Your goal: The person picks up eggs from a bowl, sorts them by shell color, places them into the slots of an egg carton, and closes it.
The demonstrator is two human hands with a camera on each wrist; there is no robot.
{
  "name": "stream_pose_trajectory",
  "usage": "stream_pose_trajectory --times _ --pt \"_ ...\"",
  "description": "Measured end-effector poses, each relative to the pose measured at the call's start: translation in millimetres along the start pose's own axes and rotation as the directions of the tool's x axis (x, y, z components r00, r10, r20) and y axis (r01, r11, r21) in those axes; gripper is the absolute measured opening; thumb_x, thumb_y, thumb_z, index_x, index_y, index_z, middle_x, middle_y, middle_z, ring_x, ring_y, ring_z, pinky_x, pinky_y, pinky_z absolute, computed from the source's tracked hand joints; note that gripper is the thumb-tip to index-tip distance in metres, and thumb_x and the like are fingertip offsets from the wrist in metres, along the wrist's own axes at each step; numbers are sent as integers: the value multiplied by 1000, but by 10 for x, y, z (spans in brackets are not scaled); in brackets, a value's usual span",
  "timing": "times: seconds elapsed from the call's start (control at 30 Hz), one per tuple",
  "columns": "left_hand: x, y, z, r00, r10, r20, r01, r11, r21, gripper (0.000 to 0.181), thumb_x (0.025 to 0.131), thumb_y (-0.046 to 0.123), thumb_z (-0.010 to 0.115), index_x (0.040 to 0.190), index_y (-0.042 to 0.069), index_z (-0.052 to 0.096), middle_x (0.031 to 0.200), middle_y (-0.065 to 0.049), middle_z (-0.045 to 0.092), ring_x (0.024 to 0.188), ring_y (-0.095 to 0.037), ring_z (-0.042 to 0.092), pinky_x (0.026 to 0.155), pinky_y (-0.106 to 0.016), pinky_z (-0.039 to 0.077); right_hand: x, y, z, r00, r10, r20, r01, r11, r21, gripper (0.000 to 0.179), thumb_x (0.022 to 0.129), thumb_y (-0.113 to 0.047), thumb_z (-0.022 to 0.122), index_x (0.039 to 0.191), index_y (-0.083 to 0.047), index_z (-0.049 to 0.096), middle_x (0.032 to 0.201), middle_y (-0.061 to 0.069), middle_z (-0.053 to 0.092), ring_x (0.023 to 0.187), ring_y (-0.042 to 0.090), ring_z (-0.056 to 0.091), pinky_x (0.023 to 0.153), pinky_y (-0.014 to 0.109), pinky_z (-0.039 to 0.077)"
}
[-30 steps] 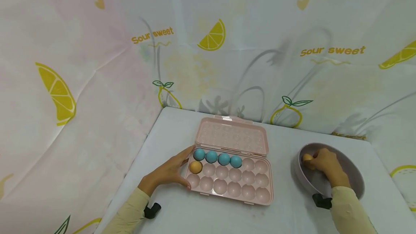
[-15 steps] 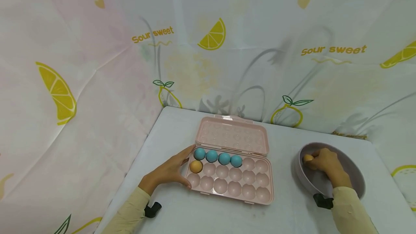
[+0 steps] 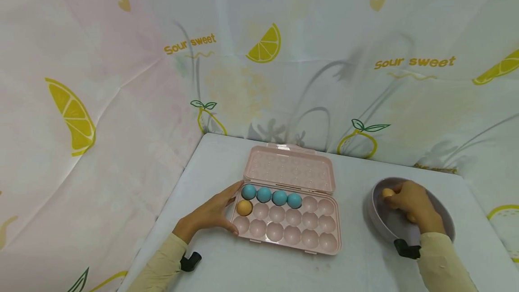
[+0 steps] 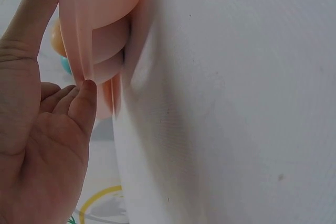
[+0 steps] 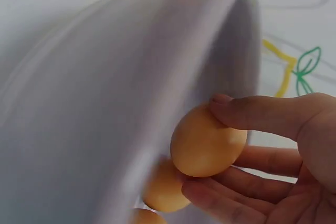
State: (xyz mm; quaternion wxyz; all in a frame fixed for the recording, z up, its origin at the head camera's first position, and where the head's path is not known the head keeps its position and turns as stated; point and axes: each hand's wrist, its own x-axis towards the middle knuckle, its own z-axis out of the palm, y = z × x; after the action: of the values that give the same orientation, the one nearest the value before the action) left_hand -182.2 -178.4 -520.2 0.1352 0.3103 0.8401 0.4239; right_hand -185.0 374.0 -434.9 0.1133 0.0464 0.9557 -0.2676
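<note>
At the right, my right hand (image 3: 412, 202) is inside a greyish-mauve bowl (image 3: 375, 220), pinching a brown egg (image 5: 209, 141) between thumb and fingers. A second egg (image 5: 167, 188) lies beneath it, and the top of another egg (image 5: 148, 217) shows at the bottom of the right wrist view. My left hand (image 3: 211, 211) holds the left end of a pink egg carton (image 3: 284, 249), thumb at the near corner and fingers at the far one. Blue eggs (image 3: 264, 195) fill four far-row cups from the left; one brown egg (image 3: 244, 208) sits in the middle row's leftmost cup.
The carton's lid (image 3: 289, 169) lies folded back toward the wall. All stands on a white table (image 3: 211, 157), with a lemon-print sheet (image 3: 259, 89) hanging behind and to the left. A black wrist mount (image 3: 189, 262) is on each sleeve.
My right hand has drawn slightly right and up within the bowl, the brown egg in its grip. Another egg now shows under the hand. My left hand and the carton have stayed put.
</note>
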Motion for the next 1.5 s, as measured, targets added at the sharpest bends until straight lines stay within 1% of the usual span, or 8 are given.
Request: stream_pose_trajectory --times 0.2,0.3,0.47,0.7,1.0,1.23,1.33,1.5 --pt "6 6 3 1000 -2 2 2 1000 -5 138 52 43 94 157 8 10 162 -5 15 145 -12 21 111 -29 35 -40 -88 -78 999 -35 -41 31 995 -90 19 80 -20 68 69 -6 63 64 1 53 62 22 50 50 30 41" --pt "4 13 2 1000 -6 4 6 1000 -3 138 52 43 94 157 9 10 162 -4 15 145 -12 21 111 -29 35 -52 -128 -124 998 -46 -49 41 995 -96 29 82 -24 69 89 4 68 78 14 62 71 29 56 58 37 49" --pt "-5 16 -5 1000 14 1 -14 1000 -4 138 53 42 94 157 7 10 162 -8 15 145 -17 22 111 -32 36 -100 -246 -128 988 -99 -117 90 993 -81 50 86 -25 67 120 10 58 107 30 62 89 40 57 70 49 51" --pt "-7 18 -6 1000 -4 4 4 1000 -20 138 52 41 94 157 7 10 162 -6 14 145 -13 20 111 -30 35 -157 -475 -33 921 -192 -338 176 981 -76 41 87 -25 68 115 4 62 104 30 64 84 38 60 64 41 49" --pt "1 10 2 1000 3 4 -3 1000 -18 138 53 41 93 157 8 10 162 -6 14 145 -14 20 110 -29 36 -189 -743 80 879 -229 -418 247 969 -11 42 82 -20 77 112 7 65 101 24 70 88 37 68 70 39 54" --pt "0 -7 10 1000 8 7 -8 1000 -30 138 53 40 94 157 8 9 162 -6 13 146 -13 19 111 -29 36 -191 -929 238 819 -295 -493 348 937 17 41 77 -15 82 109 5 67 94 23 71 82 37 71 64 7 46" --pt "-4 -7 8 1000 4 2 -4 999 -34 137 53 39 94 157 9 10 162 -4 13 145 -13 19 111 -30 36 -157 -996 340 792 -322 -519 391 920 27 39 75 -12 84 106 4 68 91 20 72 80 34 71 65 1 44" --pt "-1 -8 6 1000 2 0 -2 1000 -24 137 53 40 94 157 10 10 162 -4 14 145 -12 18 111 -30 36 -104 -1101 538 767 -364 -528 462 885 61 36 72 -5 85 103 5 68 89 18 72 81 31 71 69 22 58"
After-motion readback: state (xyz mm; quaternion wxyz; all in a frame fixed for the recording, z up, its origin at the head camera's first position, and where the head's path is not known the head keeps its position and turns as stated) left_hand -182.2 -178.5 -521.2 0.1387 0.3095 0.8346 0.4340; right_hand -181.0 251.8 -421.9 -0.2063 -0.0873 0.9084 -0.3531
